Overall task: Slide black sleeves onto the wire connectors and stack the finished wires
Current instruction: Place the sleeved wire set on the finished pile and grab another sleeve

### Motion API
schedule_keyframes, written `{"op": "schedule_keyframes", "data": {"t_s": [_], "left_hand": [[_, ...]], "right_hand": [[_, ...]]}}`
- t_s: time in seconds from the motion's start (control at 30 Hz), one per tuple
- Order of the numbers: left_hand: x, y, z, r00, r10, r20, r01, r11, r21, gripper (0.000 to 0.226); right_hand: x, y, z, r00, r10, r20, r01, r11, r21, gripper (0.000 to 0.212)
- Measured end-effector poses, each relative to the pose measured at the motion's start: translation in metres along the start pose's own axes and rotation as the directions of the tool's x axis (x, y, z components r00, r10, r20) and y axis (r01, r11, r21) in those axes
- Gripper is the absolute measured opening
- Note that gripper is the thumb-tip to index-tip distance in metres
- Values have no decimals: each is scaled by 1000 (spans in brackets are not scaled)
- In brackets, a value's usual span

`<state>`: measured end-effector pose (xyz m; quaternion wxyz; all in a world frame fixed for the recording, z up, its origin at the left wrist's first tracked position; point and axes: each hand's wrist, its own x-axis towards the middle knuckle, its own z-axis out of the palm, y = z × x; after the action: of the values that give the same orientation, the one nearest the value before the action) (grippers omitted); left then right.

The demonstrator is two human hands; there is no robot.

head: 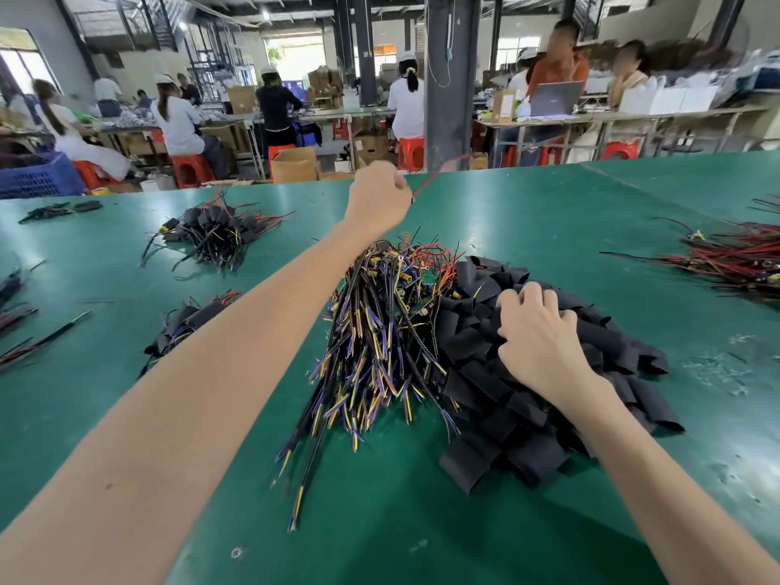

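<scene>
The left hand (379,195) is raised in the upper middle of the frame, above the far part of the green table (527,213). It is clenched round a red wire (427,181), which runs out of the fist to the right. The right hand (538,336) lies right of centre on the pile of black sleeves (523,420), its fingers (513,298) bent down into them. Whether it grips a sleeve cannot be told. Just left of the sleeves and touching them, in the middle of the frame, lies the loose wire heap (380,331), its stripped coloured ends pointing toward the lower edge. Two small stacks of sleeved wires lie well apart from it on the left, one in the upper left (215,232) and one at mid left (185,325). More red and black wires (734,259) lie at the right edge.
</scene>
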<state>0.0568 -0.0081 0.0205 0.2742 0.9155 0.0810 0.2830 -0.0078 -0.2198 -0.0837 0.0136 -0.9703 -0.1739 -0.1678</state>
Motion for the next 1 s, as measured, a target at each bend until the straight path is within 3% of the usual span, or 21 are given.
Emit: {"op": "schedule_keyframes", "data": {"t_s": [0.17,0.33,0.5,0.7,1.0], "left_hand": [[-12,24,-53,998,31,-60,-44,972,-229,29],[-49,15,-92,987,147,-60,-150,986,-66,37],[-112,-36,-80,973,231,-29,-226,966,124,22],[-162,-82,-55,967,246,-70,-237,964,123,15],[-184,-94,-41,953,277,-123,-261,956,132,11]], "right_hand": [[2,-2,-1,997,-27,-68,38,985,167,34],[3,-10,2,982,-120,-148,160,938,306,31],[-1,-22,3,972,-167,-167,216,914,343,28],[-6,-30,3,963,-227,-145,264,899,349,30],[-4,-29,6,970,-204,-133,242,858,452,34]]}}
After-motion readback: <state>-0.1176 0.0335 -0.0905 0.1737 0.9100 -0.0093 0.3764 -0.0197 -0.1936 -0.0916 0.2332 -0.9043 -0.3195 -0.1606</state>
